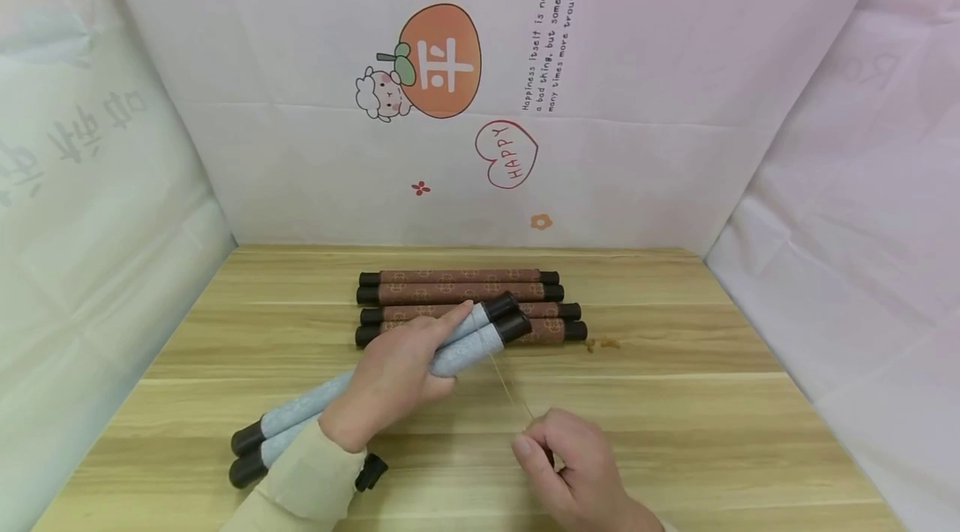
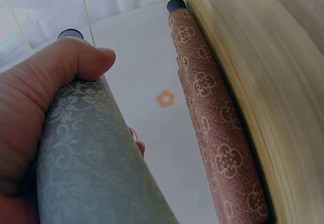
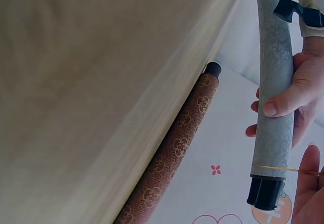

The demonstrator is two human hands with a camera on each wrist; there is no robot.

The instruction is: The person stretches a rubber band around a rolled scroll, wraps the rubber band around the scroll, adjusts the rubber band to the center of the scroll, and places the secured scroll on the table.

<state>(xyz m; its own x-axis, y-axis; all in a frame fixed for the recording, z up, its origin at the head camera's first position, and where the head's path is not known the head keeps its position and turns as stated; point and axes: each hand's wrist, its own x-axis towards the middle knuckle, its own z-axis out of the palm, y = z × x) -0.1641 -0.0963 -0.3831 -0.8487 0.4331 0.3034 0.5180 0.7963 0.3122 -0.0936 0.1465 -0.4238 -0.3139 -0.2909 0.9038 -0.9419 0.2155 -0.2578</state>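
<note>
My left hand [image 1: 397, 378] grips a pale blue, flower-patterned scroll [image 1: 309, 400], two rolls side by side with black end knobs, slanting up to the right. In the left wrist view the thumb lies over the blue cloth. A thin yellow rubber band [image 3: 276, 168] loops round the blue rolls just short of the black knobs. My right hand [image 1: 573, 465], fingers curled, pinches the band's other end and stretches it down and to the right of the scroll.
Behind lie two brown patterned scrolls, a far one [image 1: 461, 293] and a nearer one [image 1: 551, 332] partly covered by the blue rolls. Small orange-brown rubber bands [image 1: 609, 343] lie right of them. White printed cloth [image 1: 615, 182] walls in the wooden table [image 1: 697, 432].
</note>
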